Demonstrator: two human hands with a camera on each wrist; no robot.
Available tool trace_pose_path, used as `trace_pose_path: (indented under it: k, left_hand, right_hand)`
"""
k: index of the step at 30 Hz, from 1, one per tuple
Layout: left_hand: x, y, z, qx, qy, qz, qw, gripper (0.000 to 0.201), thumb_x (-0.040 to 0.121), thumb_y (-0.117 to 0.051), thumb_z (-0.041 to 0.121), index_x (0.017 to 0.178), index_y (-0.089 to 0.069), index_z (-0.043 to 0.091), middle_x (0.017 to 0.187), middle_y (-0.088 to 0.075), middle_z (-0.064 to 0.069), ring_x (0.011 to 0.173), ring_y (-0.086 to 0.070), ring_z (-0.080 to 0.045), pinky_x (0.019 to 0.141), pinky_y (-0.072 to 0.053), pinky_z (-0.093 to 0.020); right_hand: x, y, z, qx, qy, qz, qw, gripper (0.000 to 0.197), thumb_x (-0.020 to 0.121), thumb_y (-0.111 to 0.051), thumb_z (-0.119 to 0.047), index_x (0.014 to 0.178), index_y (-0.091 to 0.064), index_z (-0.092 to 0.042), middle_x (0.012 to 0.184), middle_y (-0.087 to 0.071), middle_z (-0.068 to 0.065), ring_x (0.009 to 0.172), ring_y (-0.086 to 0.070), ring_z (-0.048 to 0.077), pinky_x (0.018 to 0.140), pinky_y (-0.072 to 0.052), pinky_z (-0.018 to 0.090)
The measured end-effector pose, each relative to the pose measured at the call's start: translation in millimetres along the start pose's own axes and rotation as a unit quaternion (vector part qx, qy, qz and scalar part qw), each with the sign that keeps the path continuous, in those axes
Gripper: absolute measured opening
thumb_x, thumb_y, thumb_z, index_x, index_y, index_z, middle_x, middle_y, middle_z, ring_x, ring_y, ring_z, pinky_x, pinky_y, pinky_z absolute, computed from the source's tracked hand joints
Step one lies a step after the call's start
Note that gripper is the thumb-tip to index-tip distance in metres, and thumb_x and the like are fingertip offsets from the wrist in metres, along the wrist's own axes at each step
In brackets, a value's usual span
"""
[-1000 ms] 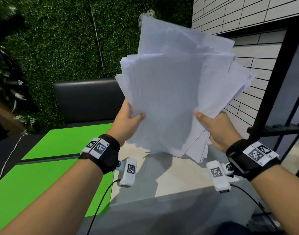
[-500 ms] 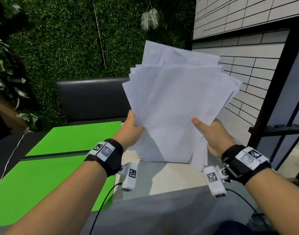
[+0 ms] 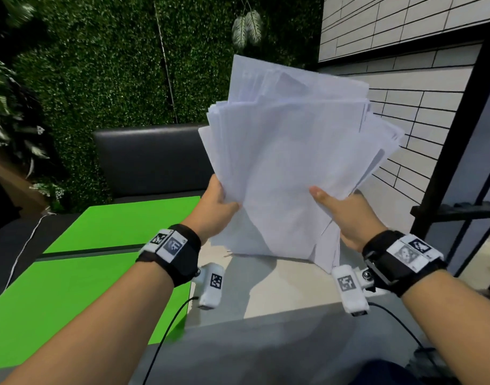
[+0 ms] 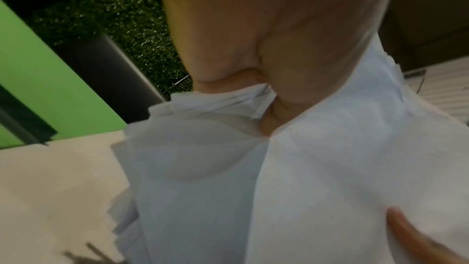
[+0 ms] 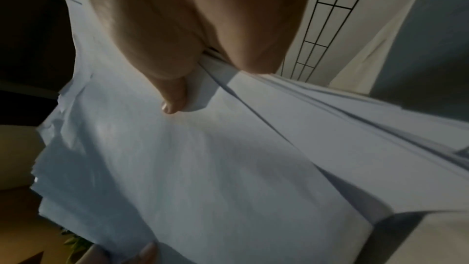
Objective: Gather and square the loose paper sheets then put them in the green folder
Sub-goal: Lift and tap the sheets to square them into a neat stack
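A thick, uneven sheaf of white paper sheets [image 3: 288, 168] stands upright in front of me, its edges fanned and staggered. My left hand [image 3: 219, 202] grips its lower left edge, thumb on the near face. My right hand [image 3: 338, 209] grips the lower right edge the same way. The sheaf's bottom edge hangs just over the pale tabletop [image 3: 266, 284]; whether it touches is unclear. The green folder [image 3: 80, 273] lies open flat on the table to the left. Both wrist views show paper [image 4: 330, 168] [image 5: 203, 168] pinched between thumb and fingers.
A dark padded bench back [image 3: 149, 157] stands behind the table, before a green hedge wall [image 3: 99, 79]. A tiled wall [image 3: 405, 107] and a black metal frame [image 3: 455, 134] are on the right. A white cable [image 3: 21, 254] runs along the left.
The sheaf came down from higher up toward the tabletop, then stayed near the same height. Both hands kept their hold throughout.
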State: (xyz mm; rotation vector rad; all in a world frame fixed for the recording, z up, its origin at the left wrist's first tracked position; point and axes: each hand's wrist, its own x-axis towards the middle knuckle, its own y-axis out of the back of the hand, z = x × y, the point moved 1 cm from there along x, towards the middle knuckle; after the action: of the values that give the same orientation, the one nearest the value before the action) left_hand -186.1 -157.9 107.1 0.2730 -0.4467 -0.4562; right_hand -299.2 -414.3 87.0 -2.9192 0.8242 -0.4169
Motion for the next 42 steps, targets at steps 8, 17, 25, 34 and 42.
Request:
trace_pose_path:
  k: [8,17,25,34,42]
  left_hand:
    - [6.8,11.6,-5.7,0.038,-0.016,-0.017,0.999,0.068,0.096,-0.074,-0.003,0.154,-0.048,0.019,0.142,-0.065,0.014,0.131,-0.062,0.004,0.115,-0.05,-0.028]
    - [15.2,9.7,-1.4,-0.008,-0.034,0.027,0.999,0.069,0.099,-0.07,0.01,0.159,-0.039,0.023,0.156,-0.057,0.006,0.146,-0.054,-0.011,0.123,-0.043,-0.039]
    - [6.4,7.0,-3.2,-0.016,-0.02,-0.003,1.0,0.064,0.105,-0.065,0.003,0.155,-0.034,0.028,0.149,-0.058,0.013,0.14,-0.056,-0.009,0.119,-0.047,-0.036]
    - [6.3,-1.8,-28.0,-0.022,-0.01,-0.021,1.0,0.064,0.099,-0.073,0.007,0.149,-0.037,0.026,0.151,-0.059,0.009,0.141,-0.058,-0.009,0.126,-0.042,-0.048]
    - [17.8,32.3,10.5,-0.058,-0.013,0.082,0.995,0.048,0.096,-0.084,0.026,0.134,-0.057,0.016,0.126,-0.076,0.001,0.11,-0.076,-0.012,0.091,-0.062,-0.033]
  right_hand:
    - [6.3,8.7,-4.2,-0.024,0.001,0.003,1.0,0.055,0.084,-0.091,-0.037,0.126,-0.072,-0.008,0.121,-0.081,0.005,0.115,-0.077,0.024,0.111,-0.055,0.049]
    - [9.9,3.6,-13.5,-0.013,0.009,0.0,1.0,0.046,0.085,-0.091,-0.033,0.119,-0.076,-0.006,0.116,-0.083,0.007,0.11,-0.079,0.025,0.107,-0.058,0.049]
    - [6.3,2.3,-4.4,-0.017,0.009,0.013,1.0,0.04,0.086,-0.09,-0.034,0.116,-0.078,-0.01,0.113,-0.084,0.003,0.112,-0.078,0.022,0.105,-0.059,0.042]
    - [-4.8,-3.9,9.8,0.006,-0.034,0.005,0.999,0.015,0.095,-0.08,-0.016,0.109,-0.077,-0.014,0.108,-0.084,0.0,0.104,-0.079,0.016,0.09,-0.061,0.029]
    - [2.8,-3.7,-20.3,0.001,-0.014,0.025,1.0,0.028,0.094,-0.083,-0.031,0.113,-0.078,-0.012,0.097,-0.084,-0.008,0.089,-0.079,0.011,0.075,-0.059,0.024]
